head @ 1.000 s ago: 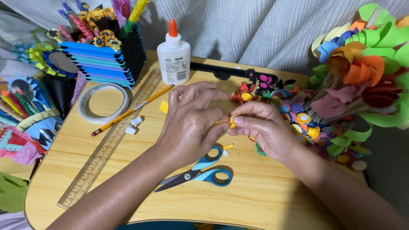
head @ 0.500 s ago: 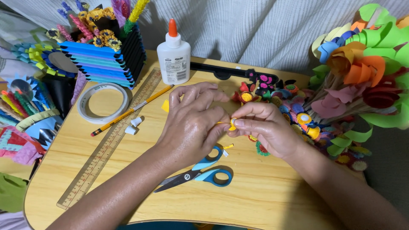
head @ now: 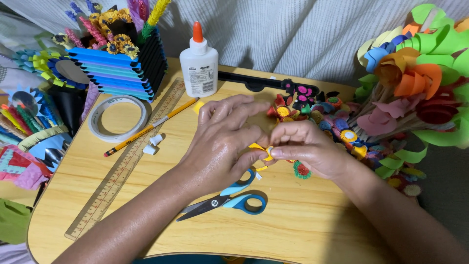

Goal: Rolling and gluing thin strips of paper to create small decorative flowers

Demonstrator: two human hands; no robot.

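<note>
While a tape roll [head: 118, 117], ruler [head: 128, 161] and pencil [head: 151, 128] lie at 9 o'clock, a yellow strip [head: 259, 148] is pinched at centre between left hand [head: 222, 146] and right hand [head: 308, 149]; rolling appears partly done, and the glue [head: 199, 64] at 12 o'clock is untouched.

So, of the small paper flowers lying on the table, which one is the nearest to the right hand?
The red flower with a green fringe, lying just under the right hand. It lies alone on the bare wood, while the others are heaped farther back near the bouquet.
</note>
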